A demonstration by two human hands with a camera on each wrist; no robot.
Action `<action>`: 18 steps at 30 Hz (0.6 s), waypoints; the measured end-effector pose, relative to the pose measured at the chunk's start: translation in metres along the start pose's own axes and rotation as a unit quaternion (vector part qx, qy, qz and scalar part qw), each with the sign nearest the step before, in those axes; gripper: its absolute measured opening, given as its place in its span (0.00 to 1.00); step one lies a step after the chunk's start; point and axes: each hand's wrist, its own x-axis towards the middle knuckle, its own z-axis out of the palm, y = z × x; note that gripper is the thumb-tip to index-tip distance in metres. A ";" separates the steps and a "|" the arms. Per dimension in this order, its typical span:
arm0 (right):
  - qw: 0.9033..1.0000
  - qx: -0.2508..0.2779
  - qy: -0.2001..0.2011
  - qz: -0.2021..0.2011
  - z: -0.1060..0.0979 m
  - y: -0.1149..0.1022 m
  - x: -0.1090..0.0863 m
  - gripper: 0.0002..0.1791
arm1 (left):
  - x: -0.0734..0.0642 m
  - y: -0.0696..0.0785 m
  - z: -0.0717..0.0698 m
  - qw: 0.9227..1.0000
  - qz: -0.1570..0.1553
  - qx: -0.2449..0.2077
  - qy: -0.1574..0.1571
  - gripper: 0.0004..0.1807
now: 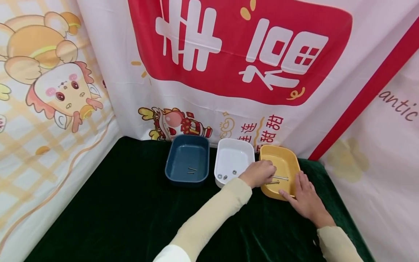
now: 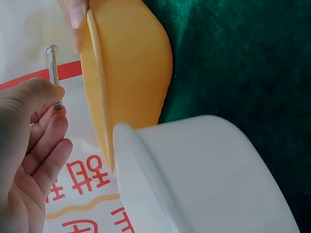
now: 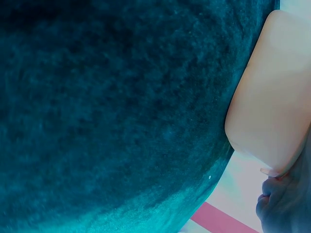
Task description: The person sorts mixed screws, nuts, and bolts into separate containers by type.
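Observation:
My left hand (image 1: 260,174) reaches over the yellow tray (image 1: 288,160). Between thumb and fingers it pinches a silver bolt (image 2: 53,73) near the threaded end, with the head pointing away from the palm. Below the held bolt, another bolt (image 1: 273,182) lies in the yellow tray. My right hand (image 1: 306,198) rests against that tray's near right corner, fingers extended along the right side and thumb over the near rim. In the right wrist view only some fingers (image 3: 272,194) show, dark, beside the tray's outer wall (image 3: 267,92).
Left of the yellow tray stands a white tray (image 1: 235,145) with several nuts (image 1: 225,177) in it. Further left, a dark blue tray (image 1: 187,140) holds two small screws (image 1: 192,169). Dark green cloth (image 1: 131,207) covers the table, and a printed curtain (image 1: 108,72) hangs behind.

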 end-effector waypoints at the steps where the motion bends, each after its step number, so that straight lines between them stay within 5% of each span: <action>1: 1.000 -0.001 0.001 -0.001 0.000 0.000 0.000 0.64 | 0.001 0.001 0.001 1.000 0.001 0.003 -0.002 0.08; 6: 1.000 0.000 -0.003 -0.004 0.003 -0.001 0.001 0.63 | 0.006 0.007 0.005 1.000 -0.010 0.000 -0.019 0.06; 10: 1.000 -0.002 -0.007 -0.002 0.003 -0.003 0.001 0.63 | 0.004 0.005 0.007 0.998 -0.038 -0.019 -0.038 0.21; 18: 1.000 -0.003 -0.002 -0.004 -0.002 0.000 -0.001 0.64 | -0.022 -0.010 -0.012 0.999 -0.032 -0.011 -0.014 0.22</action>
